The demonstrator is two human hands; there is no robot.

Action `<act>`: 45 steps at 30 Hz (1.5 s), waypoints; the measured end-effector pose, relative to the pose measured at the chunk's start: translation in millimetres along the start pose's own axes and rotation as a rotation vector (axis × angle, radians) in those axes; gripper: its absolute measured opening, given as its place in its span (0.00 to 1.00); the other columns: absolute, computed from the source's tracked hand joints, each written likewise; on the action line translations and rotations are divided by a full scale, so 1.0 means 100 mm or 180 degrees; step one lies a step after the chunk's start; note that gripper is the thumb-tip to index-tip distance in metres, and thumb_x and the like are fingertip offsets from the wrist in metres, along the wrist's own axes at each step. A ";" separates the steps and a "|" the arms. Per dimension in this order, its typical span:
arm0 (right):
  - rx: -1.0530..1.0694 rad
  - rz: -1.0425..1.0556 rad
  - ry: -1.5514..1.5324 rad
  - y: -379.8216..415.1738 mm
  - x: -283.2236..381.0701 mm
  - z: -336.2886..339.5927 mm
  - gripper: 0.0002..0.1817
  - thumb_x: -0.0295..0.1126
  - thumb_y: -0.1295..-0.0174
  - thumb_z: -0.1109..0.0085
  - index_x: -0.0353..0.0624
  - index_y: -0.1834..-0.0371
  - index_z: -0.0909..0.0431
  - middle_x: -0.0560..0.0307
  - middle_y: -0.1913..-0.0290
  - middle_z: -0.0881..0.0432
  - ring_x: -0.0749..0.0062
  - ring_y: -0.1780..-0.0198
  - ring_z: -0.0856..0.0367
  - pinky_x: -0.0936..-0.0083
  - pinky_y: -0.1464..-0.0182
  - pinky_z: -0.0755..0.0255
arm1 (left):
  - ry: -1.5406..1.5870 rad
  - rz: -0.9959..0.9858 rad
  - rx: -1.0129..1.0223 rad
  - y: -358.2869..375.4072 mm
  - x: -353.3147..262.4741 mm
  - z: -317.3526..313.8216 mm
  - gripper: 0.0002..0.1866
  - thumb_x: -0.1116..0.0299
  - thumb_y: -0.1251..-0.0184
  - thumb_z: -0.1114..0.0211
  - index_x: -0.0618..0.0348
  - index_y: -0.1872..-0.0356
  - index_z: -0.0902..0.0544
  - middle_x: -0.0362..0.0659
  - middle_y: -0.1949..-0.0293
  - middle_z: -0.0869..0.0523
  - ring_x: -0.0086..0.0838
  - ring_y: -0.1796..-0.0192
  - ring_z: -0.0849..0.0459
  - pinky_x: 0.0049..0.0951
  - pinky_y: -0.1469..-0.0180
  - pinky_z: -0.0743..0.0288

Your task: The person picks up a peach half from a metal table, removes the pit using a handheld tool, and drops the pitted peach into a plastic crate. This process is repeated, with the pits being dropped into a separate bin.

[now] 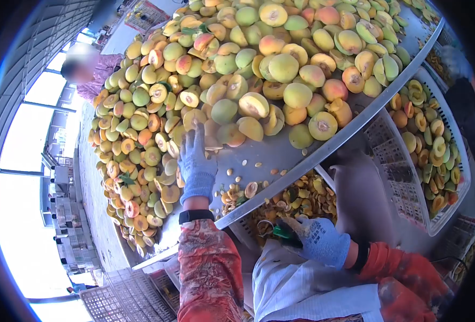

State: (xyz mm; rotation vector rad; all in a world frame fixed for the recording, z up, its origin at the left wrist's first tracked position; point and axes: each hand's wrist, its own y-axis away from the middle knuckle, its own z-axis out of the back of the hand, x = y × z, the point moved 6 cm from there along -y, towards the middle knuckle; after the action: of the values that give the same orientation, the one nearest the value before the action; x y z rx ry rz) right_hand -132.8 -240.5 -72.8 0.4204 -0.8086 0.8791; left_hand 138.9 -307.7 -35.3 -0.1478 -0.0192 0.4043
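Note:
My left hand [197, 163], in a pale blue glove, reaches onto the metal table [302, 166] with its fingers stretched out against the edge of a large heap of halved and whole yellow-green fruit [224, 110]. Lower right, my right hand [322, 240], also gloved, is wrapped round a tool with a green handle [286, 232]; a curved metal loop sticks out at its left end. Loose pits [238, 178] and a halved fruit lie on the table between the hands. Below the rim, fruit scraps [302, 201] fill a container.
A white crate [397, 166] of fruit halves stands at the right beyond the metal rim. Another person [99, 74] is at the upper left, and a further person [465, 96] at the right edge. Empty crates [133, 295] are at the lower left; a white cloth [302, 284] covers my lap.

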 end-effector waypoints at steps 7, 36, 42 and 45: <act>-0.0121 0.0321 -0.1123 0.01 0.16 0.24 0.27 0.42 0.44 0.38 0.42 0.44 0.30 0.48 0.61 0.19 0.53 0.65 0.19 0.68 0.63 0.25 | 0.2333 0.1223 0.0044 0.38 0.38 -0.01 0.24 0.70 0.51 0.37 0.56 0.47 0.25 0.50 0.54 0.21 0.43 0.52 0.20 0.40 0.52 0.25; 0.0406 0.0534 -0.0687 0.62 1.32 -0.10 0.17 0.45 0.40 0.44 0.41 0.60 0.29 0.44 0.75 0.22 0.48 0.73 0.21 0.60 0.73 0.29 | 0.6462 0.2022 -0.1240 2.79 -0.53 1.04 0.22 0.71 0.42 0.39 0.67 0.47 0.30 0.51 0.53 0.22 0.39 0.54 0.19 0.33 0.55 0.19; 0.0115 0.1170 -0.1292 0.51 1.21 -0.24 0.16 0.42 0.39 0.46 0.43 0.56 0.29 0.48 0.78 0.25 0.48 0.77 0.25 0.61 0.74 0.31 | 0.6291 0.1838 -0.1751 2.76 -0.58 1.07 0.22 0.67 0.41 0.39 0.65 0.47 0.29 0.49 0.54 0.22 0.36 0.52 0.20 0.33 0.56 0.19; 0.1046 0.0031 -0.2300 0.62 1.25 -0.26 0.16 0.44 0.37 0.47 0.43 0.55 0.29 0.55 0.83 0.28 0.61 0.84 0.28 0.69 0.81 0.35 | 0.6320 0.1970 -0.1667 2.84 -0.61 1.04 0.21 0.65 0.40 0.40 0.64 0.47 0.28 0.49 0.54 0.22 0.35 0.51 0.21 0.31 0.55 0.20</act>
State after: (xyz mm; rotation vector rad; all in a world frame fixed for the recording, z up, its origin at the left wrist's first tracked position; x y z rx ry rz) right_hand -124.1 -124.3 7.0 1.0598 -1.3277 0.8753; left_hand -33.4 -59.6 26.4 -1.0334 1.9286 0.7104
